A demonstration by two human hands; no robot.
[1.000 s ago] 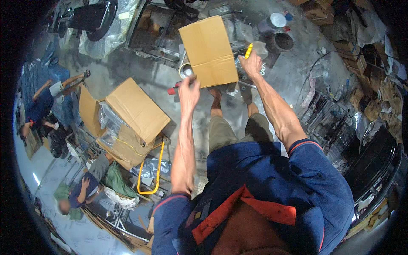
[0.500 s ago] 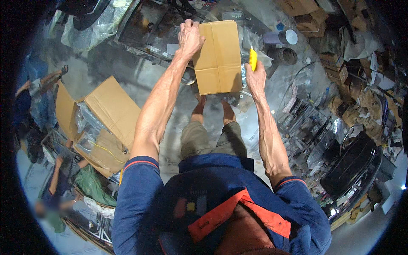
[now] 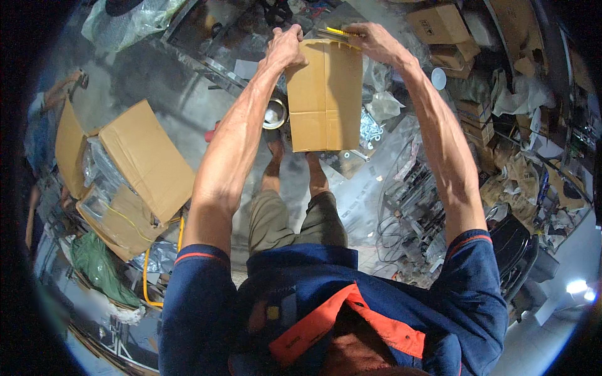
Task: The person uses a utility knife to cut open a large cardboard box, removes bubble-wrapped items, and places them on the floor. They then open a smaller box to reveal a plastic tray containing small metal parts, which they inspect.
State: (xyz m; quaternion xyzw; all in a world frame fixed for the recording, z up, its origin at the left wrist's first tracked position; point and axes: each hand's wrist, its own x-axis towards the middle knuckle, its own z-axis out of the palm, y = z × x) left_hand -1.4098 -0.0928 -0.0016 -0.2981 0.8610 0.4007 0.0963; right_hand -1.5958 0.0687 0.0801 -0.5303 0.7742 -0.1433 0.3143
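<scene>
A brown cardboard box [image 3: 325, 103] is held up in front of me, a crease running across its near face. My left hand [image 3: 287, 47] grips its upper left corner, fingers closed over the edge. At the far right corner, my right hand [image 3: 377, 42] is closed around a yellow utility knife [image 3: 338, 31]. The knife lies along the box's far edge, its tip pointing left toward my left hand. Whether the blade touches the cardboard I cannot tell.
An open cardboard carton [image 3: 147, 163] with clear plastic inside stands at the left, above a green sack [image 3: 100, 266]. Below the held box lie a round metal ring [image 3: 274, 114] and loose metal hardware [image 3: 370, 128]. Cartons [image 3: 442, 28] and scrap crowd the right. Another person's arm [image 3: 63, 84] shows far left.
My right hand has swung up from the box's right side to its far edge, bringing the utility knife across the top. The box sits slightly lower in view; my left hand still grips it.
</scene>
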